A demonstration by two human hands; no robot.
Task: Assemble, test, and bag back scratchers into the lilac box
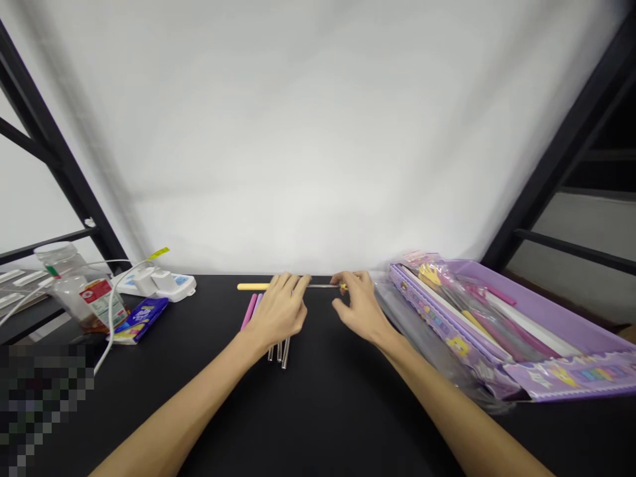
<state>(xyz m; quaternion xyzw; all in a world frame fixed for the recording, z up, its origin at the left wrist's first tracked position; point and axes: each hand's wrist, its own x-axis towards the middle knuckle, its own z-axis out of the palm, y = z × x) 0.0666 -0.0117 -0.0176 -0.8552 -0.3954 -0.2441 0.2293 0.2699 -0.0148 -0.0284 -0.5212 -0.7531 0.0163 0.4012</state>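
left hand (279, 311) and right hand (358, 306) pinch a thin pen (278, 286) held level just above the counter (318, 397), fingers clenched on its barrel — judged light, stiff, slick; best gripped near both ends

- A black table (322, 411) runs across the near part of the scene, with a white wall (318, 132) at its far edge.
- A white power strip (159, 283) with plugs and cables lies at the far left.
- A clear plastic jar (79, 285) with a red label stands at the left edge.
- A blue wrapped snack (142, 319) lies just right of the jar.
- A black metal frame (54, 159) rises on both sides.
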